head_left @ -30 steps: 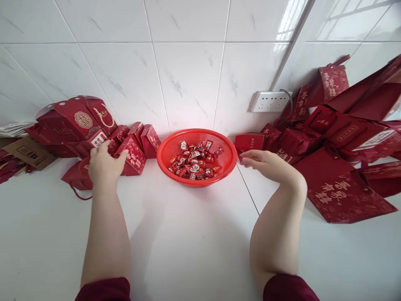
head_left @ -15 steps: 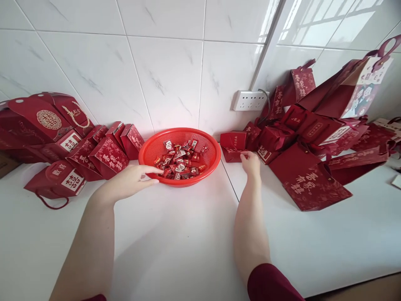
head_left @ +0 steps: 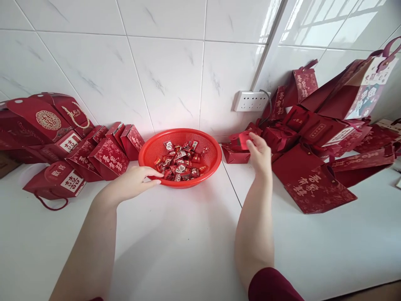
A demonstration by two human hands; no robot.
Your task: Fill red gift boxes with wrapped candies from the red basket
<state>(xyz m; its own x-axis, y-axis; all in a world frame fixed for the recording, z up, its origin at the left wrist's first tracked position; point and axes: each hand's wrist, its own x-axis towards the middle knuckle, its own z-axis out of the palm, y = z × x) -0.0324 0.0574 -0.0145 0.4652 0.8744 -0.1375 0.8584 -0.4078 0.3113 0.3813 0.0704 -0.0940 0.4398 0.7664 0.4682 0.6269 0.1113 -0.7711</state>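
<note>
My left hand (head_left: 134, 182) holds the near left rim of a red plastic basket (head_left: 216, 161), fingers over the edge and thumb outside. Small wrapped candies (head_left: 181, 167) in red and white wrappers lie heaped inside it. To the right of the basket, my right hand (head_left: 260, 155) pinches a bright red piece (head_left: 244, 140) between thumb and fingers; whether it is a box flap or a separate small box I cannot tell. Directly below and behind it sits a small dark red box (head_left: 236, 156) on the white tabletop, partly covered.
Red gift boxes (head_left: 108, 159) with gold lettering stand in a group at the left. More red boxes and bags (head_left: 319, 179) are piled at the right, some with ribbon handles. A white power strip (head_left: 251, 101) is against the tiled wall.
My right hand has moved slightly right and up from the small box, and the bright red piece now shows in its fingers. My left hand stays at the basket rim.
</note>
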